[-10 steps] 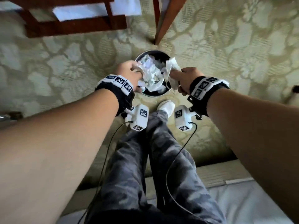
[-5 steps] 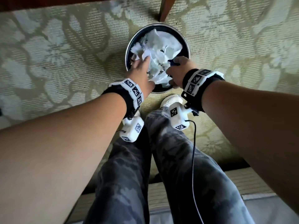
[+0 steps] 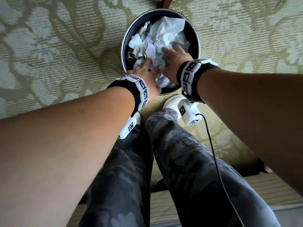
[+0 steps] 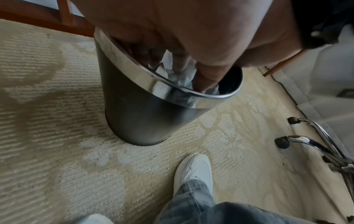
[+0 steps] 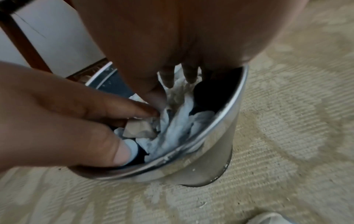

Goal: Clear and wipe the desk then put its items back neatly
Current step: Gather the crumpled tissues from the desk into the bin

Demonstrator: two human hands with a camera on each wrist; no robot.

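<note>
1. Carpet point(image 3: 57, 46), floral, under the bin point(image 3: 196, 46); wooden leg point(image 3: 166, 2) cut off behind.
2. My left hand point(image 3: 147, 74) and right hand point(image 3: 174, 61) press flat-fingered on paper point(image 3: 164, 33) in the bin.
3. Bin's depth hidden.

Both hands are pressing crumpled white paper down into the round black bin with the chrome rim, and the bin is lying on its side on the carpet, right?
Not lying: the round black bin with the chrome rim stands upright on the carpet, as the left wrist view shows. Both hands, left hand and right hand, press the crumpled white paper.
</note>
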